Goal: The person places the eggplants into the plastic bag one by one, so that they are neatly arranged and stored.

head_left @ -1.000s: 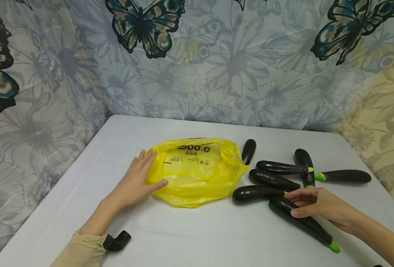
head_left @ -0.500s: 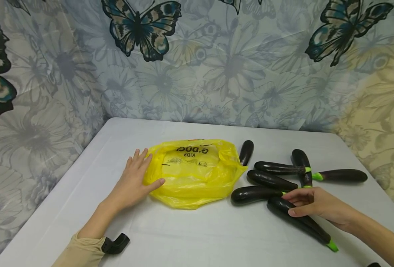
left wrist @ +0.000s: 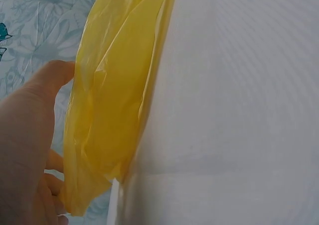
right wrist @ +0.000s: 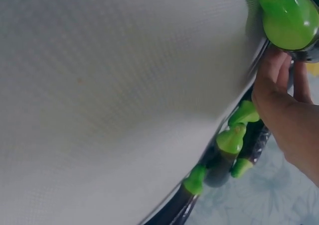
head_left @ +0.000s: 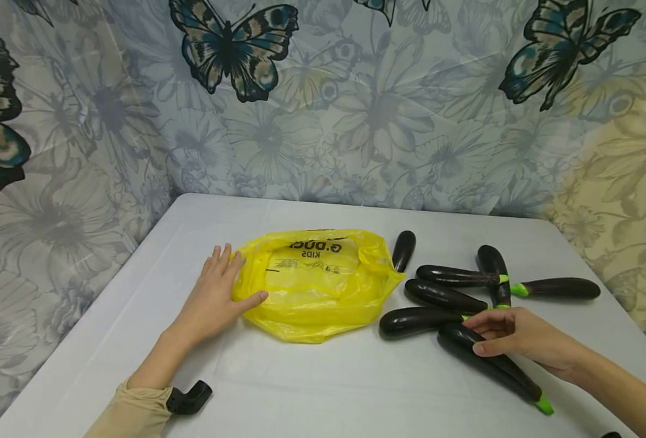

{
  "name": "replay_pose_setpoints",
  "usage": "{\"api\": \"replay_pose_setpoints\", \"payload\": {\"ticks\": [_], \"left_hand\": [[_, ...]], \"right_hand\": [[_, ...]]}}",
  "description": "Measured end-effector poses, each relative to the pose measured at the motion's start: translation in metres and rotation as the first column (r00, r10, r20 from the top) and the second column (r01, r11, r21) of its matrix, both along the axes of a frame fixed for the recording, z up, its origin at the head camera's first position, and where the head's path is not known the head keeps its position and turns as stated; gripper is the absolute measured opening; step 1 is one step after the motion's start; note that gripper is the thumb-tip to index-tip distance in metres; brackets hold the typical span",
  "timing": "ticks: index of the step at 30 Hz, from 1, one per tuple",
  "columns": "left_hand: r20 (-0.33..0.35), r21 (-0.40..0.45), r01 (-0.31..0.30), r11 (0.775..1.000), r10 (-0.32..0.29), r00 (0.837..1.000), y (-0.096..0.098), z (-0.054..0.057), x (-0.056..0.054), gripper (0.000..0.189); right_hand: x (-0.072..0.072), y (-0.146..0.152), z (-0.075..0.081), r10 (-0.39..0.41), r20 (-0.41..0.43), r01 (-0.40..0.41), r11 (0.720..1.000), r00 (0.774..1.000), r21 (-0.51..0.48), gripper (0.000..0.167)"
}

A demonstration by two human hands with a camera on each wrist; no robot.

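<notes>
A yellow plastic bag [head_left: 323, 304] with dark printing lies flattened on the white table in the head view. My left hand [head_left: 213, 298] is at the bag's left edge, fingers spread and straight, the thumb reaching over its near side. The left wrist view shows the bag [left wrist: 114, 95] beside that hand [left wrist: 25, 125]. To the right, my right hand [head_left: 531, 340] holds a dark eggplant [head_left: 465, 344] between thumb and fingers, its green stem end pointing toward me. This eggplant's green cap [right wrist: 291, 26] looms large in the right wrist view.
Several other eggplants lie close together beyond the right hand, including one [head_left: 421, 321] with its rounded end toward the bag. A single eggplant [head_left: 404, 249] touches or lies partly behind the bag's right edge. A butterfly-patterned cloth [head_left: 312, 121] hangs behind the table.
My left hand has drifted slightly left, its fingers now barely at the bag's edge. The right hand keeps its hold on the eggplant. The head view has shifted a little.
</notes>
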State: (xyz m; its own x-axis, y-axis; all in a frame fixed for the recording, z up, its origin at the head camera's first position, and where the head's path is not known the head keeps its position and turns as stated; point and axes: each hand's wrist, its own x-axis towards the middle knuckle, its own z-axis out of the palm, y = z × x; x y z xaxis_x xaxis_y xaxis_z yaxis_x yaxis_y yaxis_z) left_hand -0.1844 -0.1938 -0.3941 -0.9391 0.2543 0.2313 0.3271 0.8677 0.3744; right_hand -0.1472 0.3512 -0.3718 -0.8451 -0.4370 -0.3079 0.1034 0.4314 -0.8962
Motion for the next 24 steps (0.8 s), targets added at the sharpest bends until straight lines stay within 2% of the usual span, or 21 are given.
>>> {"api": "replay_pose_setpoints", "payload": {"ticks": [3,6,17,19,24], "left_hand": [[0.057,0.012,-0.003,1.0,0.003,0.998,0.0,-0.001,0.0,0.108],[0.081,0.009,0.002,1.0,-0.002,0.997,0.0,-0.002,0.0,0.111],[0.105,0.013,0.014,1.0,-0.016,0.994,0.001,-0.004,0.0,0.113],[0.115,0.017,0.01,1.0,-0.012,0.993,0.0,-0.005,0.001,0.113],[0.114,0.02,0.007,1.0,-0.009,0.993,0.0,-0.005,0.001,0.114]], "right_hand": [[0.001,0.001,0.001,-0.005,-0.007,0.005,1.0,1.0,-0.014,0.045],[0.001,0.003,0.002,-0.001,-0.014,0.0,0.999,1.0,-0.037,0.044],[0.003,0.001,0.011,-0.031,0.013,0.031,0.999,0.999,-0.028,0.044],[0.004,-0.001,0.012,-0.059,0.018,0.059,0.998,0.998,-0.017,0.044],[0.007,-0.003,0.015,-0.11,-0.034,0.11,0.994,0.993,-0.003,0.044]]}}
